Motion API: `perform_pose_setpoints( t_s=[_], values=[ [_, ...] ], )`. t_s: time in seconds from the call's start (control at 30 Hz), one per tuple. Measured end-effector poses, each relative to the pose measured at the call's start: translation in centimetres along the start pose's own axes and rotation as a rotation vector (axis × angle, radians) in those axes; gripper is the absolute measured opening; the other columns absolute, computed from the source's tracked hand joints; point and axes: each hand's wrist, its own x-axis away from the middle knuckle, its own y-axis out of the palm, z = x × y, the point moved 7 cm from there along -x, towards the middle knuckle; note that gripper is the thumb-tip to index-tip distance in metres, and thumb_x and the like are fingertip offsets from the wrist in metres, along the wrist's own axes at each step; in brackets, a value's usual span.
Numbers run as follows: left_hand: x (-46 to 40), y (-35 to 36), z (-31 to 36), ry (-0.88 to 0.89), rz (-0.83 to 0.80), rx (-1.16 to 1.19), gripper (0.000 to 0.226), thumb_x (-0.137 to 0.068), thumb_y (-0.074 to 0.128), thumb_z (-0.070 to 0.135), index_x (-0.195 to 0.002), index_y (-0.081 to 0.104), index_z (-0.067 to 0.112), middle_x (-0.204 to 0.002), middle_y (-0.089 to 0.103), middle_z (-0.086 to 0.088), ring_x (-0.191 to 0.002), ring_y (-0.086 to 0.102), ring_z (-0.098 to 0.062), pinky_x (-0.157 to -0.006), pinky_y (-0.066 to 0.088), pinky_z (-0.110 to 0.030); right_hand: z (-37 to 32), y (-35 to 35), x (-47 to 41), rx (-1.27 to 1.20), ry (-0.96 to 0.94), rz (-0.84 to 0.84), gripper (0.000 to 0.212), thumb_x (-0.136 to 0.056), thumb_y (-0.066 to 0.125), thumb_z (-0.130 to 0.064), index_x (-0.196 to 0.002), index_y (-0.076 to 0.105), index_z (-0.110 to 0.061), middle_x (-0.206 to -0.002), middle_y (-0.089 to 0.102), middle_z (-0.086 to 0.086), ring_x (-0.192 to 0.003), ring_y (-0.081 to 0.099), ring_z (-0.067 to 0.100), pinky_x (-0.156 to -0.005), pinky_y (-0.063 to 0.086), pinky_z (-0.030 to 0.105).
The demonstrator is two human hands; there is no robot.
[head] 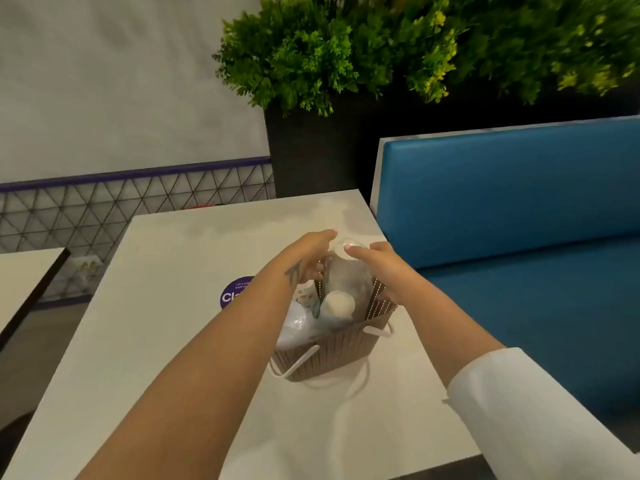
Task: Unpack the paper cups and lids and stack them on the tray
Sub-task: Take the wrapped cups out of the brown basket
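Observation:
A brown ribbed basket (332,355) with white handles stands on the white table (180,306). Inside it lie a clear plastic sleeve of white lids (341,289) and, to its left, a patterned cup stack (306,299) and more plastic-wrapped white items (294,327). My left hand (311,254) holds the top of the clear sleeve from the left, fingers curled round it. From the right, my right hand (375,265) grips the same sleeve, thumb on its top end. The sleeve stands tilted, its lower end still in the basket. No tray is in view.
A round purple sticker (232,292) lies on the table left of the basket. A blue upholstered bench (519,216) runs along the right. A dark planter (311,150) with green foliage stands behind the table. Another table edge (31,282) shows at left.

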Motion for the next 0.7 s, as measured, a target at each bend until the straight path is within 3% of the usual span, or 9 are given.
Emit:
perform_pose_setpoints(
  t_s=[0.1,0.23,0.43,0.5,0.53,0.57,0.6,0.67,0.7],
  values=[
    [-0.2,0.3,-0.5,-0.044,0.024,-0.011,0.065,-0.099,0.032,0.051,-0.142,0.038,0.003,-0.145,0.043,-0.020,-0.132,0.043,-0.036,-0.104,0.039,-0.047,-0.4,0.4,-0.1,0.215,-0.056,0.050,0.088,-0.077,0.071,-0.051,-0.147,0.022,-0.028,-0.144,0.033,0.010,-0.127,0.041,0.033,-0.087,0.040,0.037],
    [-0.3,0.9,-1.2,-0.081,-0.039,0.091,0.068,-0.099,0.027,0.055,-0.138,0.042,0.001,-0.138,0.051,-0.016,-0.115,0.055,-0.031,-0.072,0.047,-0.035,-0.6,1.3,-0.7,0.437,-0.179,0.154,0.075,-0.075,0.069,-0.052,-0.135,0.032,-0.027,-0.122,0.048,0.011,-0.109,0.053,0.032,-0.092,0.047,0.044],
    [-1.0,0.8,-1.9,-0.119,-0.060,0.103,0.079,-0.097,0.021,0.061,-0.136,0.047,-0.003,-0.140,0.050,-0.019,-0.132,0.045,-0.030,-0.104,0.040,-0.038,-0.6,1.4,-1.2,0.525,-0.246,0.282,0.058,-0.075,0.073,-0.042,-0.115,0.040,-0.018,-0.107,0.060,0.007,-0.097,0.059,0.029,-0.069,0.042,0.033],
    [-1.8,0.3,-2.4,-0.123,-0.047,0.110,0.079,-0.097,0.020,0.062,-0.134,0.048,-0.003,-0.127,0.060,-0.017,-0.127,0.048,-0.028,-0.110,0.033,-0.037,-0.9,1.1,-1.2,0.539,-0.253,0.313,0.055,-0.076,0.072,-0.043,-0.113,0.042,-0.017,-0.105,0.062,0.007,-0.095,0.059,0.029,-0.068,0.041,0.032],
    [-1.8,0.2,-2.5,-0.127,-0.049,0.116,0.079,-0.096,0.020,0.063,-0.129,0.050,-0.003,-0.111,0.063,-0.015,-0.094,0.046,-0.025,-0.108,0.036,-0.038,-1.1,0.9,-1.1,0.534,-0.255,0.325,0.054,-0.076,0.071,-0.046,-0.112,0.042,-0.017,-0.104,0.062,0.007,-0.094,0.059,0.029,-0.068,0.041,0.032],
    [-1.8,0.0,-2.6,-0.137,-0.043,0.130,0.078,-0.095,0.021,0.066,-0.122,0.051,-0.001,-0.103,0.059,-0.013,-0.103,0.016,-0.018,-0.099,0.041,-0.038,-1.2,0.7,-1.0,0.535,-0.256,0.336,0.055,-0.075,0.070,-0.048,-0.111,0.043,-0.017,-0.103,0.062,0.007,-0.092,0.058,0.028,-0.068,0.042,0.032],
    [-1.8,-0.1,-2.6,-0.151,-0.044,0.138,0.076,-0.093,0.022,0.068,-0.118,0.051,0.003,-0.106,0.055,-0.014,-0.088,0.035,-0.024,-0.089,0.043,-0.037,-1.4,0.5,-0.8,0.533,-0.257,0.346,0.055,-0.074,0.070,-0.049,-0.111,0.043,-0.017,-0.102,0.061,0.006,-0.089,0.057,0.027,-0.068,0.042,0.032],
    [-1.4,0.0,-2.6,-0.188,-0.069,0.144,0.075,-0.092,0.023,0.070,-0.112,0.051,0.004,-0.115,0.052,-0.015,-0.104,0.051,-0.026,-0.079,0.043,-0.035,-1.7,0.0,-0.4,0.525,-0.261,0.358,0.057,-0.073,0.070,-0.049,-0.112,0.043,-0.018,-0.103,0.061,0.004,-0.084,0.052,0.022,-0.067,0.043,0.031],
    [-1.4,0.1,-2.6,-0.207,-0.075,0.129,0.074,-0.091,0.022,0.071,-0.103,0.052,0.004,-0.110,0.054,-0.014,-0.096,0.054,-0.025,-0.074,0.044,-0.034,-1.9,-0.2,-0.1,0.521,-0.265,0.359,0.058,-0.073,0.070,-0.049,-0.115,0.043,-0.019,-0.103,0.060,0.003,-0.084,0.050,0.021,-0.068,0.043,0.031]
  ],
)
